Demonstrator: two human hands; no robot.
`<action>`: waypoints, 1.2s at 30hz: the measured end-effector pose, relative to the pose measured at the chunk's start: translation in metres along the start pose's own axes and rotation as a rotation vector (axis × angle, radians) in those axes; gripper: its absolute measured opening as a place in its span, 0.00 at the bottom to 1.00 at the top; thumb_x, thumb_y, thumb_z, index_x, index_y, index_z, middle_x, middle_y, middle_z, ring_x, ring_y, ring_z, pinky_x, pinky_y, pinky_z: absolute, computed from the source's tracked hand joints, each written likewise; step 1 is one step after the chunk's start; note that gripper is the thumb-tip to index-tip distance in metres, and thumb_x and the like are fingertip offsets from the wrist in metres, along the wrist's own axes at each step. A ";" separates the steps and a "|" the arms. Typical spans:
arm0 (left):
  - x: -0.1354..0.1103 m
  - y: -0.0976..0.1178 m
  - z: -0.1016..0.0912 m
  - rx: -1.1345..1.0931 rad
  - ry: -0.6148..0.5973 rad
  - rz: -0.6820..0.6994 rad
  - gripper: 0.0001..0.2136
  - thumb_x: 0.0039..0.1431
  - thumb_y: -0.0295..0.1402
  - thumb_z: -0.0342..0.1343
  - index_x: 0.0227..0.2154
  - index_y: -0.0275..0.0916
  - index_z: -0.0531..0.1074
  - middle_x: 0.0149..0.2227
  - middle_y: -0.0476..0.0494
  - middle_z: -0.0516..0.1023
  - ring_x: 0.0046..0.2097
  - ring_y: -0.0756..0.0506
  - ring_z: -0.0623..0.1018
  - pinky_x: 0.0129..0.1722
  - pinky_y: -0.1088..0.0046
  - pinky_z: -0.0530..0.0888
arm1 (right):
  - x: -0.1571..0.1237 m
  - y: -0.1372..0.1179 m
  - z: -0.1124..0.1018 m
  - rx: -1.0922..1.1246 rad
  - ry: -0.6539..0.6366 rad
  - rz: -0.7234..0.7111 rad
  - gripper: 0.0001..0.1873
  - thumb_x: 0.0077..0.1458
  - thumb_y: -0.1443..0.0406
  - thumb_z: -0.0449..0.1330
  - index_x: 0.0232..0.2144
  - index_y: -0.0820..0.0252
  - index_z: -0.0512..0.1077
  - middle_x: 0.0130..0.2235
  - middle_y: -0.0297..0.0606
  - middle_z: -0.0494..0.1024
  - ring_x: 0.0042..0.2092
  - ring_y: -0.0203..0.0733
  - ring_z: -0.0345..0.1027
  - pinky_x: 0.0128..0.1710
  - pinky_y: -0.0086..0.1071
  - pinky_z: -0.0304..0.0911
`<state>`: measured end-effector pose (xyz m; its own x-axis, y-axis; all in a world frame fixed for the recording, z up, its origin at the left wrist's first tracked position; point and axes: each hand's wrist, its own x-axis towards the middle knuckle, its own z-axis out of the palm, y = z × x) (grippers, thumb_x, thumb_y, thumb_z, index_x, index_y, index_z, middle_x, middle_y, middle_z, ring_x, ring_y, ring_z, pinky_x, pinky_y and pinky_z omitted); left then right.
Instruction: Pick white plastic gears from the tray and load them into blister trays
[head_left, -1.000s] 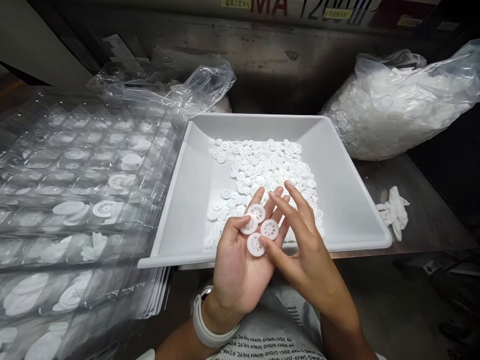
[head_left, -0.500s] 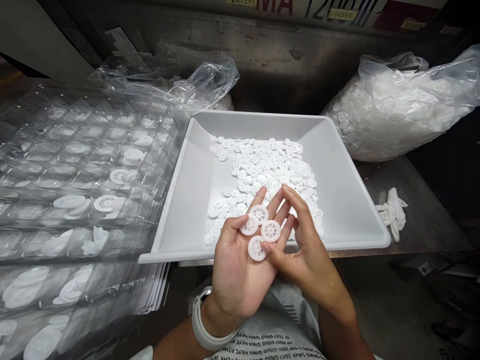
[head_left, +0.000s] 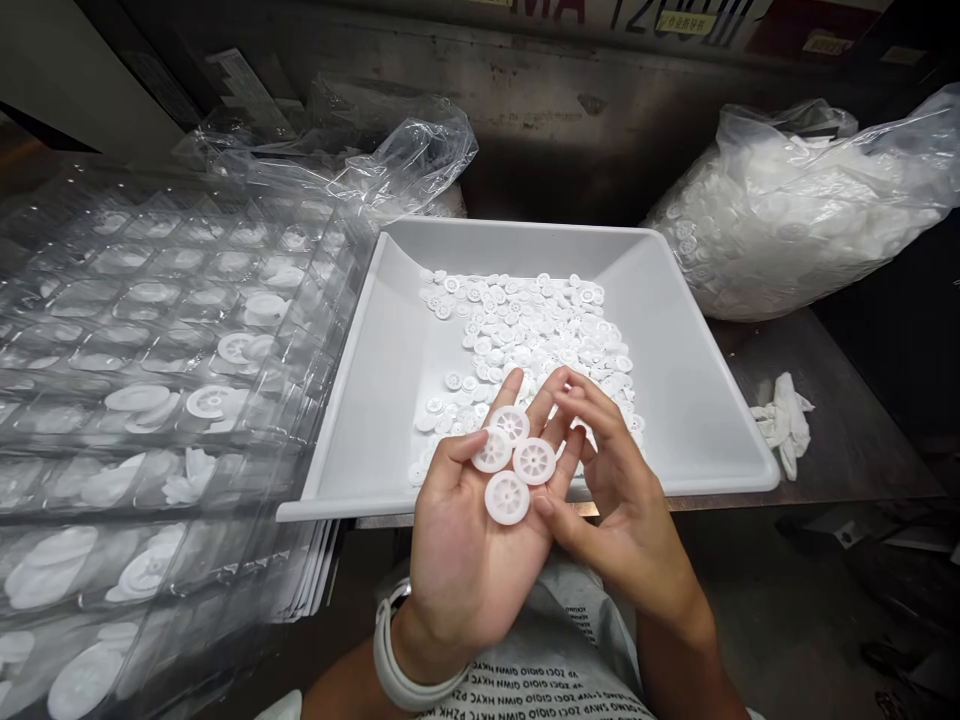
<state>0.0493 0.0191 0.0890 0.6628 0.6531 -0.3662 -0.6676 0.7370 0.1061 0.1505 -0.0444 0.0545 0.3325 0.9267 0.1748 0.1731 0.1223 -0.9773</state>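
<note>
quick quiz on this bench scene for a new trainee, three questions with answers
1. How many white spoked plastic discs lie on the left hand?
2. True or false: the white wristband is on the right wrist.
3. What lies on the dark bench just right of the white tray?
A. a crumpled white glove
B. a pair of scissors
C. a steel ruler

Key: 1. four. 2. False, it is on the left wrist. 3. A.
</note>
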 end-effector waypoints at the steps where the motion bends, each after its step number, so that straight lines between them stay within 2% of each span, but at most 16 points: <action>1: -0.001 0.000 0.001 0.001 0.003 -0.003 0.24 0.61 0.29 0.44 0.62 0.35 0.56 0.57 0.32 0.70 0.59 0.40 0.69 0.58 0.63 0.67 | 0.000 -0.001 -0.001 -0.046 -0.015 0.001 0.29 0.51 0.68 0.65 0.54 0.44 0.64 0.64 0.32 0.53 0.67 0.46 0.41 0.66 0.44 0.47; 4: -0.006 0.002 0.005 -0.006 -0.005 -0.043 0.25 0.62 0.28 0.43 0.62 0.35 0.55 0.58 0.33 0.69 0.59 0.40 0.68 0.57 0.65 0.69 | -0.003 -0.007 -0.002 -0.100 -0.045 0.015 0.22 0.51 0.68 0.65 0.48 0.47 0.69 0.60 0.35 0.58 0.66 0.47 0.46 0.62 0.42 0.55; 8: -0.015 0.004 0.011 -0.036 -0.044 -0.105 0.24 0.62 0.27 0.42 0.61 0.36 0.58 0.59 0.35 0.68 0.60 0.40 0.67 0.57 0.66 0.68 | -0.006 -0.021 -0.002 -0.125 -0.026 -0.013 0.21 0.50 0.70 0.64 0.47 0.49 0.69 0.55 0.38 0.63 0.62 0.46 0.54 0.59 0.39 0.60; 12: -0.024 0.005 0.017 -0.067 -0.118 -0.149 0.22 0.62 0.28 0.42 0.58 0.35 0.64 0.59 0.36 0.68 0.61 0.40 0.66 0.60 0.66 0.64 | -0.008 -0.038 -0.001 -0.166 -0.007 -0.058 0.20 0.47 0.71 0.65 0.44 0.51 0.70 0.52 0.35 0.67 0.58 0.41 0.60 0.56 0.28 0.63; 15: -0.029 0.008 0.017 -0.072 -0.203 -0.214 0.21 0.62 0.29 0.42 0.55 0.38 0.69 0.61 0.39 0.65 0.62 0.41 0.63 0.61 0.66 0.61 | -0.014 -0.048 -0.001 -0.200 0.021 -0.085 0.20 0.48 0.69 0.67 0.44 0.48 0.71 0.53 0.32 0.67 0.61 0.41 0.58 0.51 0.21 0.66; 18: -0.031 0.010 0.014 -0.078 -0.240 -0.282 0.21 0.60 0.29 0.43 0.54 0.41 0.70 0.61 0.44 0.64 0.62 0.43 0.63 0.61 0.68 0.61 | -0.020 -0.051 -0.001 -0.225 0.056 -0.046 0.21 0.49 0.67 0.67 0.45 0.45 0.70 0.57 0.31 0.64 0.63 0.45 0.56 0.49 0.21 0.69; 21: -0.028 0.010 0.011 -0.079 -0.194 -0.288 0.21 0.59 0.28 0.43 0.52 0.41 0.72 0.60 0.45 0.65 0.61 0.43 0.64 0.60 0.71 0.63 | -0.021 -0.046 -0.001 -0.225 0.044 -0.078 0.20 0.49 0.68 0.66 0.45 0.47 0.70 0.57 0.33 0.64 0.62 0.45 0.57 0.50 0.22 0.68; 25: -0.024 0.007 0.012 -0.085 -0.113 -0.266 0.19 0.58 0.26 0.44 0.48 0.40 0.76 0.58 0.43 0.69 0.60 0.43 0.66 0.60 0.70 0.63 | -0.018 -0.039 -0.001 -0.212 0.040 -0.079 0.19 0.50 0.69 0.65 0.44 0.48 0.69 0.56 0.30 0.65 0.62 0.38 0.57 0.53 0.17 0.63; 30: -0.023 0.004 0.013 -0.079 -0.089 -0.242 0.20 0.53 0.20 0.48 0.48 0.39 0.74 0.55 0.40 0.72 0.58 0.43 0.69 0.60 0.70 0.63 | -0.017 -0.041 -0.004 -0.237 0.035 -0.059 0.19 0.49 0.68 0.66 0.44 0.50 0.69 0.54 0.32 0.65 0.62 0.37 0.56 0.55 0.19 0.61; 33: -0.025 0.001 0.015 -0.044 -0.045 -0.221 0.21 0.54 0.19 0.47 0.51 0.39 0.70 0.57 0.39 0.71 0.59 0.43 0.68 0.63 0.66 0.57 | -0.018 -0.040 -0.008 -0.259 0.010 -0.083 0.20 0.49 0.68 0.67 0.44 0.50 0.69 0.54 0.32 0.64 0.63 0.36 0.55 0.55 0.18 0.59; 36: -0.027 -0.003 0.018 0.012 -0.012 -0.160 0.21 0.56 0.19 0.45 0.51 0.39 0.68 0.56 0.38 0.72 0.58 0.43 0.70 0.65 0.61 0.50 | -0.018 -0.039 -0.010 -0.254 0.019 -0.074 0.18 0.49 0.66 0.67 0.43 0.51 0.70 0.54 0.34 0.65 0.62 0.38 0.56 0.56 0.21 0.60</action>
<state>0.0391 0.0026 0.1153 0.7641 0.5295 -0.3684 -0.5495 0.8334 0.0581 0.1465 -0.0696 0.0910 0.3277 0.9113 0.2492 0.4234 0.0941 -0.9010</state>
